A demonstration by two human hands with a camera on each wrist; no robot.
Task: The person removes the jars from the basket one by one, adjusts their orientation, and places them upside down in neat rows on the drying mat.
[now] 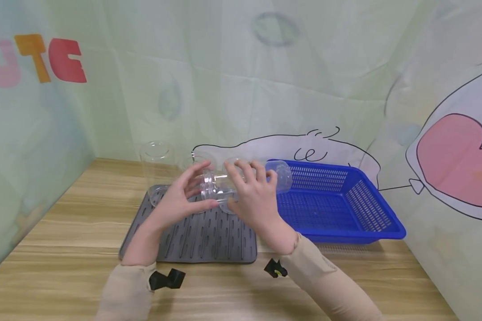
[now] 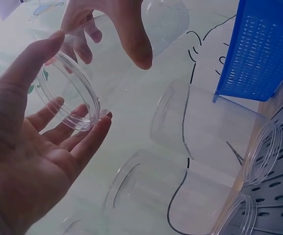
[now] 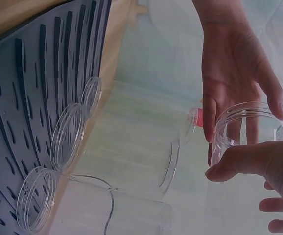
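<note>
Both hands hold a clear plastic jar (image 1: 221, 183) lying on its side in the air over the grey ridged drying mat (image 1: 209, 245). My left hand (image 1: 178, 198) pinches the threaded mouth, thumb on one side of the rim and fingertips on the other, as the left wrist view shows. Around the body curls my right hand (image 1: 255, 196), with the closed end (image 1: 284, 177) sticking out to the right. Behind them, several similar clear jars stand mouth down on the mat, including a left jar (image 1: 156, 167) and a jar (image 2: 210, 127) in the left wrist view.
A blue plastic basket (image 1: 385, 234) with slotted walls stands right of the mat on the wooden table (image 1: 225, 294). A printed cloth (image 1: 225, 89) hangs behind and along both sides. Black straps show at both sleeve cuffs.
</note>
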